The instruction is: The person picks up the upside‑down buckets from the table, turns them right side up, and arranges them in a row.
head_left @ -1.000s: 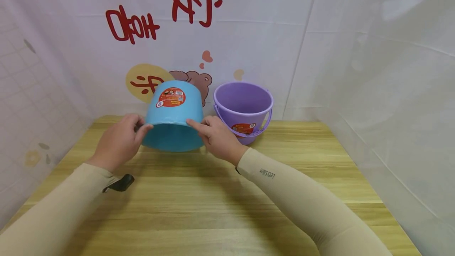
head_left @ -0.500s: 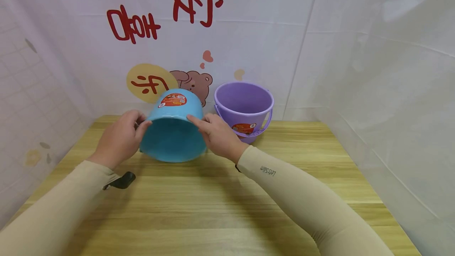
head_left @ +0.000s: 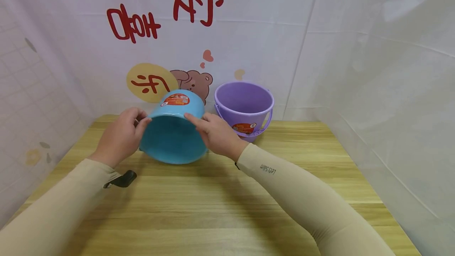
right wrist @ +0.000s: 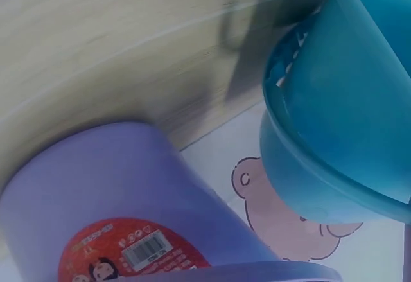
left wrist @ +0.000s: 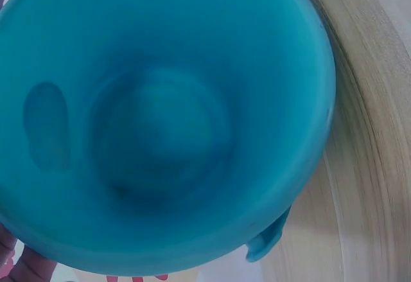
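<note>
A light blue bucket (head_left: 174, 139) with a red label is tipped on its side, its mouth facing me. My left hand (head_left: 119, 137) holds its rim at the left, thumb laid along the edge. At the right my right hand (head_left: 220, 135) grips the rim, index finger stretched along the top. In the left wrist view the bucket's inside (left wrist: 173, 147) fills most of the picture, with fingertips at its upper and lower left edges. A purple bucket (head_left: 243, 100) stands upright right beside my right hand, its handle hanging at the front.
Both buckets are at the back of a wooden table (head_left: 199, 208). Behind it hangs a white printed cloth (head_left: 259, 23) with red characters and a bear. White cloth also lines the left and right sides.
The blue bucket has tilted: its mouth swung up from facing mostly down to facing me, and its base dropped back. Both hands stay on the rim. The purple bucket has not moved.
</note>
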`<state>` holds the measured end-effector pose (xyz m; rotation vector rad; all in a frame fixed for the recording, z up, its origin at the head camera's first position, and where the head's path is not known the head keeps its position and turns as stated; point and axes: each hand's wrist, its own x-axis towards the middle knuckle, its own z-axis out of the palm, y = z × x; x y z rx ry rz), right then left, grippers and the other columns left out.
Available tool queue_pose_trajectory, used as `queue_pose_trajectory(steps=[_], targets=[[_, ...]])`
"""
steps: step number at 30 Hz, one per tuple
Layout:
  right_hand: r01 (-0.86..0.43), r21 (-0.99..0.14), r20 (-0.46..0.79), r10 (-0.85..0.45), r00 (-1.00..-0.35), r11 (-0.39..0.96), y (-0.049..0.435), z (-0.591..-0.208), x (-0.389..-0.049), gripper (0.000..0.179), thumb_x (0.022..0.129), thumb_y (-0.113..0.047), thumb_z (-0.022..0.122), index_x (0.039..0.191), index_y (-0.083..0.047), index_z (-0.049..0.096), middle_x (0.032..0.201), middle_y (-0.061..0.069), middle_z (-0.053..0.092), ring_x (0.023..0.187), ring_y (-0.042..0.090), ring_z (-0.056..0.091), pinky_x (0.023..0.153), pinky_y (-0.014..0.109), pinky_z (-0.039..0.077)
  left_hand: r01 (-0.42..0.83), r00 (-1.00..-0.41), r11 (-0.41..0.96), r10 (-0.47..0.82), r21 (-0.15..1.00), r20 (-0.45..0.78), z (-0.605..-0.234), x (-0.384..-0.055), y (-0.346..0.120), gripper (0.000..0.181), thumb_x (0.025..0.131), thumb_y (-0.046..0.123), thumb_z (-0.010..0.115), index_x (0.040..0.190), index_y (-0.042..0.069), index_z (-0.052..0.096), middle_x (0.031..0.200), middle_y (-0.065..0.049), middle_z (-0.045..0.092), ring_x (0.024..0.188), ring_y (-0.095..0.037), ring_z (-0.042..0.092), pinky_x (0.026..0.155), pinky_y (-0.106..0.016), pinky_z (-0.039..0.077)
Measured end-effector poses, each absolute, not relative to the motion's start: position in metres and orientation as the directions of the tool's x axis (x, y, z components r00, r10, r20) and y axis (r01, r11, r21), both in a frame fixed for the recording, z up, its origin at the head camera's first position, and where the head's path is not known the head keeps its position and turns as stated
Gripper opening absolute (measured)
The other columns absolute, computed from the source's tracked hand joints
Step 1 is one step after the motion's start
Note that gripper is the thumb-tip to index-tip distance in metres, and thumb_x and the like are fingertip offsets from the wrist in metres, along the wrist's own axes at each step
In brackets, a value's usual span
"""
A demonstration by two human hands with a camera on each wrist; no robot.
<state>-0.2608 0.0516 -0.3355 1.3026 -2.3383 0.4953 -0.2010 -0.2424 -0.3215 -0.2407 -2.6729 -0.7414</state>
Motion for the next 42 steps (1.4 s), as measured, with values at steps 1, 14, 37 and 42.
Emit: queue_pose_trajectory(steps=[1,14,37,42], targets=[[-0.857,-0.117,0.513,-0.708,-0.486,0.503,0.051,-0.334,-0.261,0.05,0.106,-0.011,0.061,0.155,-0.019,0.055,0.092,0.007,0.059,0.08,0.016,0.051,0.069,0.024,0.043,0.254,-0.922,0.842,0.063,0.475,0.381,-0.321,-0.201,-0.243,0.032,0.111,0.034,0.053,0.12,0.003,0.06,0.108,-0.015,0.061,0.087,-0.031,0.058,0.065,-0.036,0.05],[-0.788,-0.305,0.474,-0.632,-0.612,0.534,0.051,-0.321,-0.257,0.051,0.107,-0.01,0.058,0.157,-0.014,0.051,0.091,0.008,0.057,0.08,0.018,0.049,0.069,0.026,0.045,0.283,-0.92,0.799,0.071,0.53,0.385,-0.325,-0.201,-0.249,0.041,0.109,0.028,0.058,0.143,0.006,0.056,0.121,-0.019,0.06,0.102,-0.036,0.061,0.081,-0.056,0.06],[-0.614,-0.634,0.417,-0.462,-0.783,0.47,0.054,-0.318,-0.264,0.052,0.11,-0.012,0.054,0.16,-0.02,0.047,0.125,0.009,0.072,0.091,0.016,0.064,0.075,0.026,0.055,0.324,-0.916,0.805,0.137,0.497,0.376,-0.333,-0.198,-0.259,0.074,0.107,0.022,0.063,0.169,0.018,0.023,0.133,-0.028,0.053,0.107,-0.044,0.063,0.077,-0.058,0.064],[-0.565,-0.7,0.38,-0.442,-0.813,0.437,0.054,-0.317,-0.263,0.052,0.11,-0.013,0.053,0.161,-0.021,0.046,0.134,0.014,0.071,0.095,0.027,0.072,0.075,0.029,0.061,0.303,-0.922,0.816,0.121,0.492,0.367,-0.332,-0.197,-0.258,0.077,0.106,0.02,0.064,0.17,0.02,0.021,0.136,-0.029,0.052,0.112,-0.046,0.06,0.084,-0.063,0.062]])
